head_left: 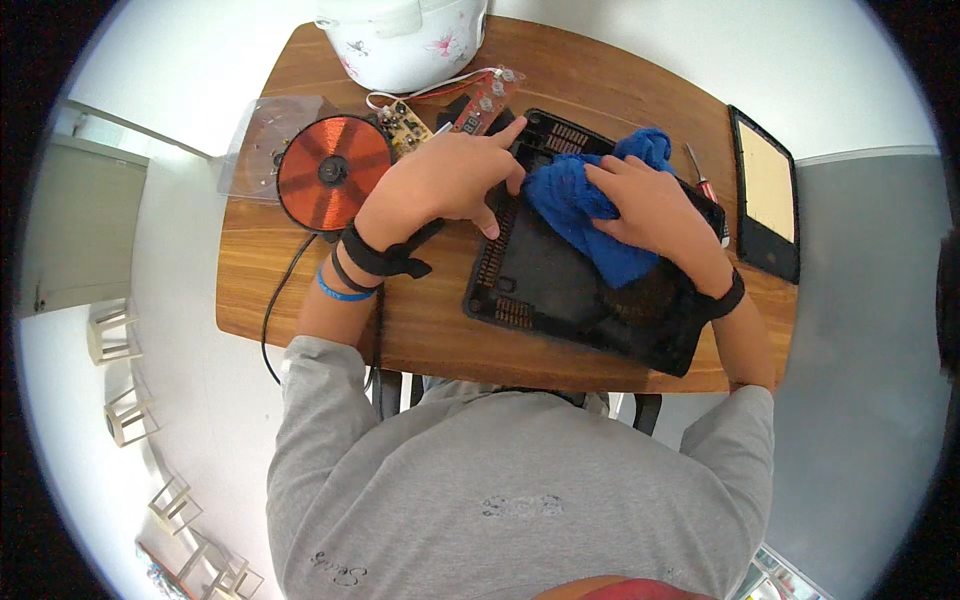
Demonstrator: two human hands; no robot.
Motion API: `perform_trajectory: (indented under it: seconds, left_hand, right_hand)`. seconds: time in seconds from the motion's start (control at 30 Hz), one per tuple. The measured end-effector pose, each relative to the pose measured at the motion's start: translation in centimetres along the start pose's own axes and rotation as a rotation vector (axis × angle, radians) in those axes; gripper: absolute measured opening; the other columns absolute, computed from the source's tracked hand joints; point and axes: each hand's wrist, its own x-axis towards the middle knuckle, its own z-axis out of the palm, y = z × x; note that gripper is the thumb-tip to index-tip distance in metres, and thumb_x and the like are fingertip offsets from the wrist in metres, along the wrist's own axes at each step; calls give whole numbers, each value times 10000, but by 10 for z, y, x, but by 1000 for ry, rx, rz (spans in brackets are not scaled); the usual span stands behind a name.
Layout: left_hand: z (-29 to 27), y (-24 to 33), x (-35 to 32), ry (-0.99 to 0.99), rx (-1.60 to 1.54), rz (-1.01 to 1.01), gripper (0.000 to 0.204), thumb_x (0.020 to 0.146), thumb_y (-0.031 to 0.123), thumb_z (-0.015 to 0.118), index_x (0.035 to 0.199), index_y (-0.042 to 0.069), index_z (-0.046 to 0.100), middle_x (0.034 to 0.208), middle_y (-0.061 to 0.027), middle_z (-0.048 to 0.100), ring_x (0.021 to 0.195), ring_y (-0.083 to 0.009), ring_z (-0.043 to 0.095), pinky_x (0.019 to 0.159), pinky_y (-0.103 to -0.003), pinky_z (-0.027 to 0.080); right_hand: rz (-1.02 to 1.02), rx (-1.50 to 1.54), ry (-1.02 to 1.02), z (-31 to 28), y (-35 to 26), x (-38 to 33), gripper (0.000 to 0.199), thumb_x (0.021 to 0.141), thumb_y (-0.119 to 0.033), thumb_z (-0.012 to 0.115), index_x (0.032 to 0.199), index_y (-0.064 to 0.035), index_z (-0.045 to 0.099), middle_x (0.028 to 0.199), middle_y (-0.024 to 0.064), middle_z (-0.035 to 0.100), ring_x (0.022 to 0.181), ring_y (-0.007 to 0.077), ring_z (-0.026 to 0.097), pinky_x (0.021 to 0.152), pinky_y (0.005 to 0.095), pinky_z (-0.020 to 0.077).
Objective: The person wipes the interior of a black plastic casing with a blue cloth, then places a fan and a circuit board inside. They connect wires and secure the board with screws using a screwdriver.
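Note:
A black plastic housing (540, 265), like a shallow shell with slotted vents along its edges, lies on the table in front of me. My left hand (462, 172) rests at its upper left edge, thumb and index finger spread apart on the rim. Inside the shell, toward the right, my right hand (650, 205) is closed over a bunched blue cloth (568, 198) and presses it against the surface. Part of the cloth is hidden under that hand.
Left on the wooden table (430, 330) are a round copper coil (310, 185), a clear plastic tray (250, 150), a yellowish circuit board (407, 127) and a red display board (487, 103). A flowered white cooker (405, 50) stands behind. Rightward lie a screwdriver (705, 186) and a black-framed panel (768, 195).

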Motion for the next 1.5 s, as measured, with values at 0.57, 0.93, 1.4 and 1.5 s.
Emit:
perform_trajectory:
  seconds: [0.57,0.93,1.4,1.5]
  left_hand:
    - [-1,-7,0,34,-12,47,553,680,270,1042,1167,115,832,1767,-136,498,1143,-391,783,939,-506,613]
    - [1,7,-2,41,12,22,492,657,224,1030,1092,117,827,1796,-145,466,1148,-388,786,916,-512,612]
    - [6,-5,-2,118,12,95,489,645,212,1033,1042,100,771,1765,-176,495,1075,-420,793,886,-511,623]
    - [6,-2,-2,105,36,76,516,639,223,1035,1068,101,775,1760,-168,508,1075,-417,799,887,-512,633]
  right_hand:
    - [-3,-74,281,15,13,3,757,785,36,860,1474,-184,635,1555,179,562,1376,481,599,1106,549,588]
    - [-132,525,43,-60,-11,-87,645,646,165,747,1227,-106,670,1483,126,640,1425,420,614,1156,472,539]
    - [-284,202,-162,-4,-60,-46,811,766,-158,971,1487,-225,605,1394,145,620,1225,411,696,997,500,593]
    - [-428,346,-130,-18,-76,-52,829,726,-102,958,1473,-243,628,1352,133,633,1186,387,699,971,509,589]
